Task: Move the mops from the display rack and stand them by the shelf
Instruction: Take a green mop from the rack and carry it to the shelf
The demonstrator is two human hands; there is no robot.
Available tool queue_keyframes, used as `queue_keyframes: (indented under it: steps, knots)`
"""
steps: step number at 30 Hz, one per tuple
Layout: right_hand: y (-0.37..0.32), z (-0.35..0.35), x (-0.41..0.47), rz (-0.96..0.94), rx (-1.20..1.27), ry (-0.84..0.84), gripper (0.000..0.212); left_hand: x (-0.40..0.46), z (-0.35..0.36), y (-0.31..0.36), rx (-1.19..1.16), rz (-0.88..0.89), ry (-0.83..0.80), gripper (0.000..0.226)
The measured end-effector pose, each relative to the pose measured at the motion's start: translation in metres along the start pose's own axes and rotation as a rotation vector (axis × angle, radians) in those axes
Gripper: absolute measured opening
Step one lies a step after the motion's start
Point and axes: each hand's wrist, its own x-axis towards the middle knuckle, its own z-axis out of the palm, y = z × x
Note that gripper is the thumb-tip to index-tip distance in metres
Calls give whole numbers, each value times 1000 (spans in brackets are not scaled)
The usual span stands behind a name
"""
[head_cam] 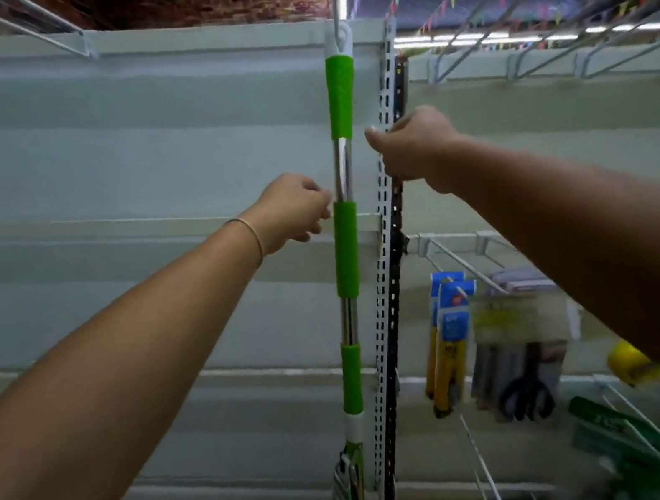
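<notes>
1. Against a pale shelving wall [40, 168], smooth and ribbed with flat ledges, a person's left hand [294, 207] reaches up with fingers curled loosely, just beside the mop [345, 247]; whether it touches the pole cannot be told.
2. Centre frame, the mop hangs upright from a white plastic loop at its top, its polished chrome pole broken by three matt green grip sleeves, its packaged head low near the frame's bottom edge.
3. Just right of it, the right hand [411, 147] is closed on the perforated metal upright [392, 265], a slotted white strip.
4. Judged step: unhooking the mop; next move likely calls for a firm grip on the pole and a lift clear of the hook.
5. Far right, blurred carded goods [457, 328] hang from wire pegs.
</notes>
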Motion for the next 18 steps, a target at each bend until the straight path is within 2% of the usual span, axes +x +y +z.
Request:
queue_keyframes:
  steps: [4, 11, 15, 18]
  knots:
    - [-8, -24, -33, 5, -14, 17, 58, -24, -8, 22, 76, 106, -39, 19]
    - [-10, -41, -99, -52, -209, 192, 47, -74, 1, 55, 303, 449, 31, 33]
    - [9, -53, -138, -103, -521, 276, 49, -92, 28, 69, 194, 569, 41, 32]
    - [27, -79, -166, -56, -619, 303, 52, -107, 55, 91, 75, 637, -16, 33]
